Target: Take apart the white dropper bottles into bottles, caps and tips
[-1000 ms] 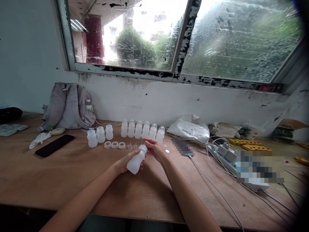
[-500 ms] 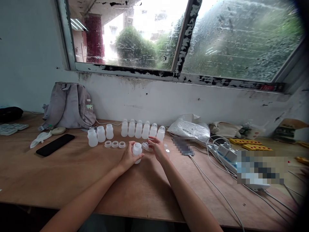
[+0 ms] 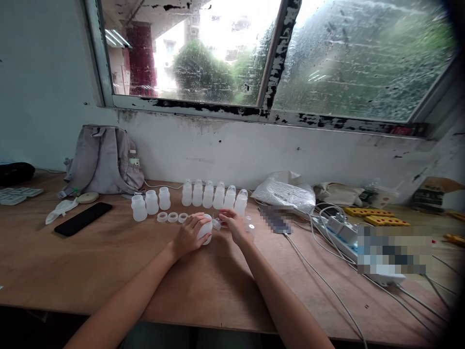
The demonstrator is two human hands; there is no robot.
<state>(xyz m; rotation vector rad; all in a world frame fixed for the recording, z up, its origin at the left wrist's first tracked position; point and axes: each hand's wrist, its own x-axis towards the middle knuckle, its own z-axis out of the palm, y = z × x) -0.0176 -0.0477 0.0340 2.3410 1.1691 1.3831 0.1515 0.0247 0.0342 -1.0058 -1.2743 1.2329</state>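
Observation:
My left hand [image 3: 189, 233] is wrapped round a frosted white baby bottle [image 3: 205, 229], tipped over so its mouth end points right. My right hand [image 3: 232, 225] pinches a small translucent bottle collar [image 3: 216, 224] beside the bottle's mouth. Whether the two parts touch I cannot tell. Three translucent rings [image 3: 173, 217] lie in a row left of the bottle, the nearest partly behind my left hand. Small clear caps [image 3: 250, 229] stand just right of my right hand, partly covered by it.
Three open bottles [image 3: 151, 202] stand at the back left, several topped bottles [image 3: 208, 195] along the back. A phone [image 3: 83, 218] and backpack [image 3: 103, 160] are left. Right lie a plastic-wrapped package [image 3: 285, 194], cables, a power strip [image 3: 337, 237] and yellow pieces [image 3: 387, 221].
My left hand has tilted the bottle from upright over to the right, its fingers now over the top. My right hand has come slightly left and down with the collar.

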